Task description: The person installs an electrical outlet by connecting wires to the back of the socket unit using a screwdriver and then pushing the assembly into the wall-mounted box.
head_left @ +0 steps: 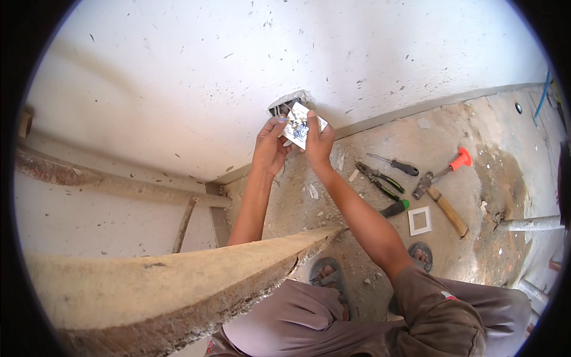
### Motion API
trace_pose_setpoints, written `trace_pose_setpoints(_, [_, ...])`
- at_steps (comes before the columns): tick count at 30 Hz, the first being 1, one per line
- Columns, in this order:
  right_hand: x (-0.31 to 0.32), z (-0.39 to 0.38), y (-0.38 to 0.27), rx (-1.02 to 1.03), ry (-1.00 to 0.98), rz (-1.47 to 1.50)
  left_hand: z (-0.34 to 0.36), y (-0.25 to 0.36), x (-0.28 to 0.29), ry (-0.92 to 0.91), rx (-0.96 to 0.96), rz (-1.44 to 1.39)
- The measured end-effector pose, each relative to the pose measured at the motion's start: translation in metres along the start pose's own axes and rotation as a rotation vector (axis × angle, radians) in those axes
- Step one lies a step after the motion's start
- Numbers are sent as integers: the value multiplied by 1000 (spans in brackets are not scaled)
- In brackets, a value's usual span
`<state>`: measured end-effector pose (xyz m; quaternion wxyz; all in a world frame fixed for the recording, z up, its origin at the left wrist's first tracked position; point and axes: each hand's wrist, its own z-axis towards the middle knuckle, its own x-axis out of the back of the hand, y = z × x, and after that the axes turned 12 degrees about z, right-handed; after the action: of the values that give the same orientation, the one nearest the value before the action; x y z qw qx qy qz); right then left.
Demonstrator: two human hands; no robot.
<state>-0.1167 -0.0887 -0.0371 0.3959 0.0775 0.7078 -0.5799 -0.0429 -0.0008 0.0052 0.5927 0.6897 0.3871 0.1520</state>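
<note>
White plastic, probably light, stiff, best edge-held: my right hand [319, 143] clasped the rectangular faceplate [301, 126] outside the rough grey wall recess [295, 97]; my left hand [270, 146] was at thin pale wires [280, 113], grip unclear.

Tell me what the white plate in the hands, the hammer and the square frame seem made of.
White plate: probably plastic, smooth with crisp edges. Hammer: handle apparently bare wood, matte and tan; head likely metal, dull and brownish grey. Square frame: likely plastic too, evenly white with clean-cut corners.
</note>
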Motion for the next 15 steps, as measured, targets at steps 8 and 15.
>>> trace_pose_setpoints(8, [-1,16,3,147,65,60,6,2,-11,45,-57,233])
trace_pose_setpoints(15, [1,20,12,135,48,105,5,2,-13,40,-107,330])
